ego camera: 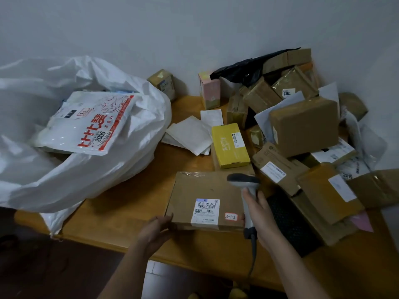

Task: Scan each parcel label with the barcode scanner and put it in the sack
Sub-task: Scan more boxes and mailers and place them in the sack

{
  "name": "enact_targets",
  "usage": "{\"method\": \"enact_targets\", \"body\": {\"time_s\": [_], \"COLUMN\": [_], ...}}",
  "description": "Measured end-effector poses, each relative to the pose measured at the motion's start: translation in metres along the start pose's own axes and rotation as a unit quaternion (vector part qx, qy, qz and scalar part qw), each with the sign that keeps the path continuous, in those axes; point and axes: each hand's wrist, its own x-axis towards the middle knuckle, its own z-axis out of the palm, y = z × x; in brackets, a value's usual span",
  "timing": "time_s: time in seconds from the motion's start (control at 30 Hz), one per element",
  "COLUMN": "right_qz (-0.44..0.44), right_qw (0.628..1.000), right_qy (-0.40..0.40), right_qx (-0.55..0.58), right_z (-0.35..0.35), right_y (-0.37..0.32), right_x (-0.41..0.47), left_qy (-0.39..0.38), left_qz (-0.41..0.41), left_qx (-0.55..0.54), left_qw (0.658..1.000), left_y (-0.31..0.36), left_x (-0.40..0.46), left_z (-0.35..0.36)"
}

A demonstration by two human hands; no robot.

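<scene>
Left hand (155,230), fingers unseen beneath parcel (205,190)

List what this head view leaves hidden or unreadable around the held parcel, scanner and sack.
In the head view:
barcode on the flat parcel label: too small, blurred
window of the scanner: faces away from the camera
contents of the sack: covered by the white printed mailer
fingertips of the left hand: hidden by the parcel

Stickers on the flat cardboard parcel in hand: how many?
2. A white shipping label sits near the parcel's front edge; a small handwritten tag lies right of it. The underside is hidden.
</scene>
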Motion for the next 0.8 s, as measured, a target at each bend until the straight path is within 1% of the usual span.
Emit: {"method": "enact_targets", "body": {"time_s": [0.07,0.13,0.2,0.27,0.4,0.47,0.6,0.8], "right_qz": [-0.026,-0.053,-0.083,-0.104,-0.128,-0.144,-0.178,-0.190], "right_qw": [1.000,0.999,0.997,0.994,0.989,0.985,0.976,0.973], "right_qy": [0.004,0.007,-0.001,-0.010,-0.042,-0.050,-0.055,-0.041], "right_qx": [-0.003,-0.004,-0.008,-0.024,-0.058,-0.077,-0.110,-0.124], "right_z": [-0.001,0.001,0.003,0.003,-0.003,-0.008,-0.019,-0.032], "right_y": [-0.015,-0.032,-0.049,-0.066,-0.098,-0.112,-0.132,-0.146], "right_x": [-0.002,-0.005,-0.010,-0.017,-0.036,-0.049,-0.073,-0.095], "left_qy": [-0.025,-0.042,-0.035,-0.017,-0.002,0.005,-0.010,-0.020], "left_qz": [0.005,0.040,0.079,0.112,0.149,0.155,0.163,0.159], "left_qx": [-0.038,-0.089,-0.127,-0.136,-0.149,-0.173,-0.218,-0.246], "left_qw": [0.999,0.994,0.988,0.984,0.978,0.973,0.962,0.956], "left_y": [0.006,0.012,0.022,0.032,0.047,0.053,0.064,0.075], "left_x": [-0.004,-0.008,-0.014,-0.025,-0.034,-0.036,-0.046,-0.056], "left_z": [-0.003,0.001,0.011,0.024,0.047,0.058,0.080,0.101]}}
